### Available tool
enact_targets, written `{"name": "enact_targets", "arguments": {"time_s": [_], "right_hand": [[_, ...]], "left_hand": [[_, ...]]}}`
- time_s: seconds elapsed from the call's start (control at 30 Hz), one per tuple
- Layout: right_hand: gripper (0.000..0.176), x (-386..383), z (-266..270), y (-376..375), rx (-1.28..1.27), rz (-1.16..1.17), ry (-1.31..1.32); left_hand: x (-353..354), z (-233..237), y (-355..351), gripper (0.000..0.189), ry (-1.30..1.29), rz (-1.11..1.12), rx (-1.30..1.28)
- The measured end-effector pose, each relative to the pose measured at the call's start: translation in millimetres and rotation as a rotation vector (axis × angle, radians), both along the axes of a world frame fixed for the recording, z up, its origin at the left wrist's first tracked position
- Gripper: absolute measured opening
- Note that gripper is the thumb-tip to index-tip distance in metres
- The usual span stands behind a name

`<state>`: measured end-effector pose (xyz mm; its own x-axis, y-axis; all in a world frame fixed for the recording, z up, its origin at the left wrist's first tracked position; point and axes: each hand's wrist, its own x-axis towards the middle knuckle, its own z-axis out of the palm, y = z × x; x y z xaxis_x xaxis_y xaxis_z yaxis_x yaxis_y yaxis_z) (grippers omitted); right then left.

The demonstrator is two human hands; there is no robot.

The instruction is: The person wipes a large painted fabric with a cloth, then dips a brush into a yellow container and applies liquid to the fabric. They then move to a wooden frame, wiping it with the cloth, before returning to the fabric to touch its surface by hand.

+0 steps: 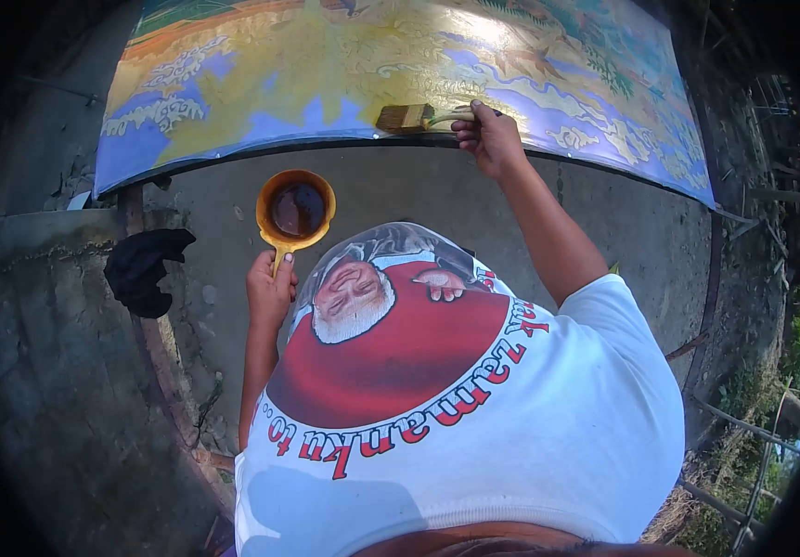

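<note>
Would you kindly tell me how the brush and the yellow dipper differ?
The brush is flat and bristled; the yellow dipper is round and holds dark liquid. The brush is in the right hand, over the painted sheet; the dipper is in the left hand. Both have handles.

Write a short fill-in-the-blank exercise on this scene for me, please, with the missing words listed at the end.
1. The right hand holds a ____ at the near edge of the painted sheet.
2. Its bristles point toward the picture's ____ edge.
3. The left hand holds the dipper by its ____.
4. The right sleeve is plain ____.

Missing words: brush; left; handle; white.
</note>
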<state>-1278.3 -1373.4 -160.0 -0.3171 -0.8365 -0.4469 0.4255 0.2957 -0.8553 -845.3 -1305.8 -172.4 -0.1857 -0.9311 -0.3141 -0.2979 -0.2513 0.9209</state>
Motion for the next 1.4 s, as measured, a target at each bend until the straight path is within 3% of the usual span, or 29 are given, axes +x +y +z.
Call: {"name": "enact_targets", "arguments": {"time_s": [0.13,0.3,0.4,0.53,0.67,0.8,0.93,1.0,1.23,1.33,1.4], "right_hand": [[0.031,32.5,-5.4,-19.7,0.056,-0.060,-0.052],[0.033,77.7,9.8,-52.4,-0.006,0.144,-0.026],[0.031,39.4,-4.6,-57.8,0.006,0.096,0.093],[0.034,45.8,-13.3,-71.7,0.018,0.018,-0.015],[0.033,97.1,7.6,-74.0,-0.036,0.190,0.013],[0.032,32.8,15.9,-41.8,-0.013,0.282,0.192],[0.030,-13.6,-12.8,-30.1,0.017,0.027,0.023],[0.029,15.0,-20.2,-54.8,-0.001,-0.021,-0.041],[0.030,160.1,-6.7,-122.1,0.008,0.214,-0.107],[0.030,151.0,-0.1,-128.0,-0.017,0.271,-0.098],[0.031,114.5,-1.8,-125.1,-0.021,0.293,0.059]], "left_hand": [[16.4,-4.4,5.6,0.023,-0.016,0.034,0.042],[20.8,-0.7,7.0,0.023,-0.043,0.011,0.067],[25.9,-1.9,8.6,0.022,-0.088,0.023,0.042],[34.3,-16.4,15.3,0.022,-0.016,0.058,0.028],[36.2,-15.4,18.2,0.023,-0.088,0.011,0.021],[42.2,-13.8,22.5,0.023,-0.065,0.069,0.041],[47.7,-17.9,31.1,0.024,-0.027,0.185,0.068],[47.0,-15.8,32.1,0.024,-0.041,0.185,0.071],[47.4,-10.2,28.5,0.022,-0.071,0.165,0.131],[48.0,-9.8,32.2,0.022,-0.048,0.179,0.113],[52.4,-9.9,37.6,0.022,-0.018,0.202,0.100]]}}
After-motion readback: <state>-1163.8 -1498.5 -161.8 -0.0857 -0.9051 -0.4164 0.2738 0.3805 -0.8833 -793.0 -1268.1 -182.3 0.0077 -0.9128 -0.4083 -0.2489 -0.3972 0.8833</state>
